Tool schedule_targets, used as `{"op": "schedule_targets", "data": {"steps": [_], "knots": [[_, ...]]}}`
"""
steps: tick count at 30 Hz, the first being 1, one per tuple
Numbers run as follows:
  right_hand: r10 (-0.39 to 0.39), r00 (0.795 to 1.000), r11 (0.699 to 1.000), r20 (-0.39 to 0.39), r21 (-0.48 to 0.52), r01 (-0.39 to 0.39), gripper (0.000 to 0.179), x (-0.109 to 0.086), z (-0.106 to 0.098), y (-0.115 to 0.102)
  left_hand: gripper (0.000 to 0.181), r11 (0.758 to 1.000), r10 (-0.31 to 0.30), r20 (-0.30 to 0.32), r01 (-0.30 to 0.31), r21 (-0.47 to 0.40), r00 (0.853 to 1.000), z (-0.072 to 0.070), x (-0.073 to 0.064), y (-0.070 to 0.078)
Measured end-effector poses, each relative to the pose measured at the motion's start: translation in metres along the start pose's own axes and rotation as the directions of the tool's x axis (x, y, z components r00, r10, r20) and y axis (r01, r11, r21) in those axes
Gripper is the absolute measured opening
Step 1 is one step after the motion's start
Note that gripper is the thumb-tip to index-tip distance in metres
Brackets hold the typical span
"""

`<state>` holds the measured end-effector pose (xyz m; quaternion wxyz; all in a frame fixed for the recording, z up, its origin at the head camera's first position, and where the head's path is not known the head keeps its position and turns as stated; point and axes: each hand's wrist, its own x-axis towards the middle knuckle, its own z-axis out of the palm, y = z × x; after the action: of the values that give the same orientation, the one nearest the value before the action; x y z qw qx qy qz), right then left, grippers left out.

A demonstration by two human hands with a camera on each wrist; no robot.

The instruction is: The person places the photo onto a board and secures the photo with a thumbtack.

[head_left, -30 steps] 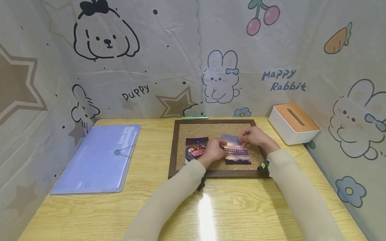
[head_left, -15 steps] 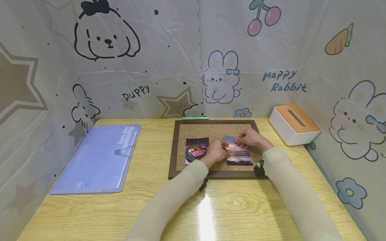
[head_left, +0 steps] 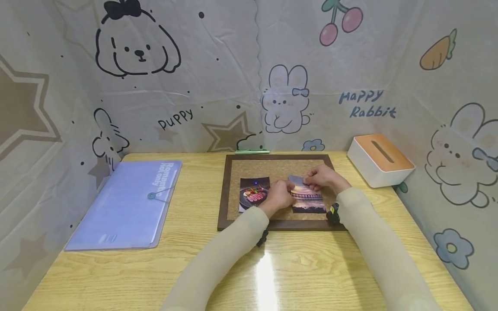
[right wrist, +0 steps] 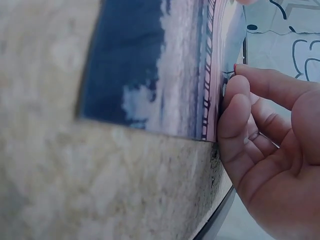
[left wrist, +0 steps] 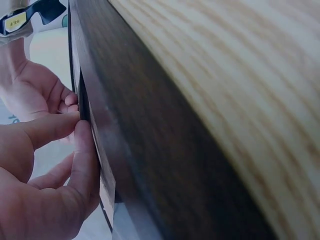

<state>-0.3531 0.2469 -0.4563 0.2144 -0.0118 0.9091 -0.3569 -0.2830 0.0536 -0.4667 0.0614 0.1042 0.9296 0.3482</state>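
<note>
A sunset photo (head_left: 307,201) lies on the framed cork board (head_left: 280,167), in its right half. My left hand (head_left: 278,194) holds the photo at its left edge with thumb and finger; in the left wrist view the tips of the left hand (left wrist: 55,165) meet close to the board. At the photo's top, my right hand (head_left: 324,178) pinches a red-headed pushpin (right wrist: 235,68). The right wrist view shows its thin needle beside the photo, though whether the point enters the cork cannot be told. A food photo (head_left: 253,193) lies left of it, partly behind my left hand.
A blue document folder (head_left: 124,207) lies on the wooden table (head_left: 194,242) at left. A white tissue box (head_left: 381,160) with a wood-coloured lid stands at the back right. Behind the board lies a green pen-like stick (head_left: 252,152). Printed cloth walls enclose the table.
The sunset photo and both hands have shifted slightly since one second ago, the photo a little right, the right hand a little left. Over the last half second almost nothing moves.
</note>
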Motion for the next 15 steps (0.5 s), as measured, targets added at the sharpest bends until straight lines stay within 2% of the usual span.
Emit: {"op": "schedule_targets", "data": {"steps": [9,15], "knots": [[0.057,0.998,0.997,0.014,0.054,-0.058,0.020,0.0037,-0.0012,0.0002,0.047,1.000,0.001,0.006,-0.001,0.016,1.000,-0.0011,-0.0008,0.0012],[0.065,0.997,0.994,0.033,0.090,-0.068,0.018,0.0026,-0.0026,-0.0013,0.047,1.000,-0.008,0.018,0.008,-0.003,1.000,-0.0026,-0.0014,0.0018]]}}
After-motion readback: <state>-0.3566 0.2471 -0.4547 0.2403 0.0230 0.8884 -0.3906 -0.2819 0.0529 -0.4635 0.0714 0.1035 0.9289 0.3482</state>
